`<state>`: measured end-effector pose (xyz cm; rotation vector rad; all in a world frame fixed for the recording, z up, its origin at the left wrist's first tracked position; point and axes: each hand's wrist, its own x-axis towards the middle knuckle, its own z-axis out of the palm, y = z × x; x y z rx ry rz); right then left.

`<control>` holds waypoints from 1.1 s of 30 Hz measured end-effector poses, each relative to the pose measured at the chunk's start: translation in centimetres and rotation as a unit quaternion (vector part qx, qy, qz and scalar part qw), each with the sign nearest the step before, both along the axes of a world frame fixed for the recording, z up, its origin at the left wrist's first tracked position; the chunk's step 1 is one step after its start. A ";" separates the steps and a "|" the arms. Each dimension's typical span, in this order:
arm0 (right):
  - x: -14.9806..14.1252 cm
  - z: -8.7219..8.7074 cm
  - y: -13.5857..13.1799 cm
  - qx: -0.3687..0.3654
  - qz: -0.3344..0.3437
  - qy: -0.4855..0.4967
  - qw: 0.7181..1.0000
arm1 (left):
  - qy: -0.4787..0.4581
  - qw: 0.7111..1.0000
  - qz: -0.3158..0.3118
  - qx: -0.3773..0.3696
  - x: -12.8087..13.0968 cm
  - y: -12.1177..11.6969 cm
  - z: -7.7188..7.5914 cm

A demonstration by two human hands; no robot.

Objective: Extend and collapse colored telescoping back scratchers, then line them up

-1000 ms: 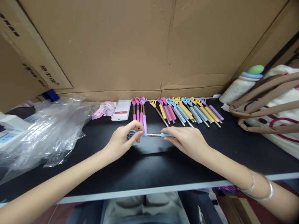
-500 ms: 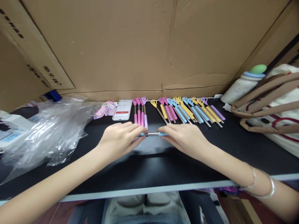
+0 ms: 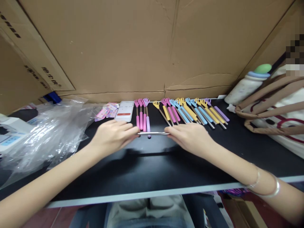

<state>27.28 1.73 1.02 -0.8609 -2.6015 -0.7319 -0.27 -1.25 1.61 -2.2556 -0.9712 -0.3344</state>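
Note:
My left hand (image 3: 111, 136) and my right hand (image 3: 190, 136) each grip one end of a telescopic back scratcher whose bare metal rod (image 3: 153, 133) spans the gap between them, held level just above the black table (image 3: 152, 171). Its head and handle are hidden inside my fingers. Behind the rod lie three scratchers with pink and purple handles (image 3: 142, 115), and to the right a row of several more in yellow, pink, blue and purple (image 3: 192, 112).
A white phone (image 3: 124, 111) and small pink cards (image 3: 105, 111) lie left of the scratchers. Crumpled clear plastic (image 3: 47, 133) covers the table's left. A bottle (image 3: 247, 85) and a tote bag (image 3: 275, 107) stand at right. Cardboard boxes (image 3: 142, 47) wall the back.
My hands have moved apart and the scratcher's metal rod has drawn out longer between them. The blue handle and head, seen earlier, are now covered by my fingers.

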 end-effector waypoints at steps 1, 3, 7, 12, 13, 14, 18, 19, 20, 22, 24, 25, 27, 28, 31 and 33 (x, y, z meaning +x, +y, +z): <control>0.9 -0.1 0.4 0.020 -0.007 0.002 1.000 | 0.006 1.000 0.016 0.013 -1.0 0.0 0.0; 2.8 -0.3 1.2 0.048 -0.011 -0.007 0.999 | 0.020 0.999 0.033 0.018 -3.0 0.0 -0.1; 6.4 -0.2 2.4 0.091 -0.011 -0.038 0.995 | 0.025 0.998 0.043 0.032 -6.2 -0.4 -0.2; 11.8 0.4 3.5 0.153 -0.044 -0.064 0.985 | 0.040 0.993 0.070 0.092 -10.3 -1.0 0.0; 12.8 0.5 3.7 0.168 -0.043 -0.072 0.982 | 0.046 0.991 0.073 0.100 -10.8 -1.1 0.0; 13.7 0.5 3.8 0.178 -0.038 -0.084 0.980 | 0.051 0.991 0.073 0.104 -11.2 -1.2 0.0; 15.3 0.5 4.1 0.206 -0.017 -0.098 0.973 | 0.045 0.991 0.053 0.119 -10.8 -1.5 -0.2; 15.4 0.5 4.2 0.210 -0.013 -0.099 0.973 | 0.042 0.990 0.049 0.123 -10.5 -1.4 -0.2; 15.5 0.6 4.2 0.213 -0.009 -0.101 0.972 | 0.040 0.990 0.046 0.126 -10.4 -1.4 -0.2; 16.0 0.6 4.4 0.219 -0.009 -0.102 0.970 | 0.038 0.990 0.047 0.129 -10.4 -1.4 -0.3; 16.8 0.5 4.5 0.223 -0.018 -0.102 0.969 | 0.034 0.990 0.052 0.129 -10.9 -1.5 -0.4; 17.3 0.5 4.6 0.222 -0.024 -0.101 0.969 | 0.032 0.990 0.056 0.127 -11.2 -1.6 -0.5; 18.3 0.3 4.8 0.216 -0.031 -0.103 0.970 | 0.032 0.990 0.063 0.121 -11.8 -1.7 -0.8; 18.7 0.1 5.0 0.213 -0.033 -0.104 0.971 | 0.032 0.990 0.066 0.119 -12.1 -1.8 -0.9; 19.8 -0.2 5.4 0.212 -0.040 -0.102 0.971 | 0.031 0.990 0.077 0.117 -12.7 -2.1 -1.2; 20.4 -0.3 5.6 0.218 -0.047 -0.102 0.969 | 0.029 0.990 0.082 0.115 -13.1 -2.2 -1.2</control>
